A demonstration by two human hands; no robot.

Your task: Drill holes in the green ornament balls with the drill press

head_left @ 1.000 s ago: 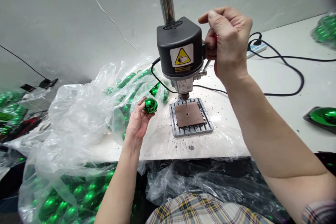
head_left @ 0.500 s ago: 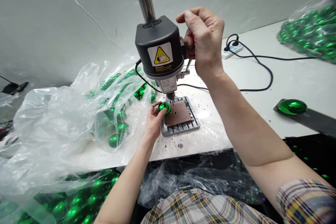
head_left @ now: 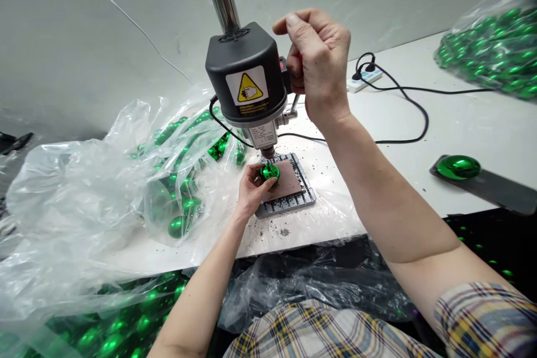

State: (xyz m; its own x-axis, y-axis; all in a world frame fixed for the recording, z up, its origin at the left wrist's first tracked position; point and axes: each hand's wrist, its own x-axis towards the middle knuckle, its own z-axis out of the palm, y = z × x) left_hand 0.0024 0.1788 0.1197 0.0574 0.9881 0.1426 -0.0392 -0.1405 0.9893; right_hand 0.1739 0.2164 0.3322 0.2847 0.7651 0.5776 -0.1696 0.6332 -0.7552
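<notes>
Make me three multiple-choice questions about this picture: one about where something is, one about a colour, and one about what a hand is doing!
1. Where is the shiny green ball in the left hand?
A. Right under the tip of the drill press
B. On the power strip
C. Inside a closed box

2. What colour is the warning triangle on the drill press?
A. Blue
B. Yellow
C. Purple

3. What is the right hand doing?
A. Lying flat on the table
B. Holding a green ball
C. Gripping the drill's handle

Answers:
1. A: the ball sits just below the tip, above the brown pad.
2. B: the triangle is clearly yellow.
3. C: the hand curls around the red-tipped handle.
</notes>
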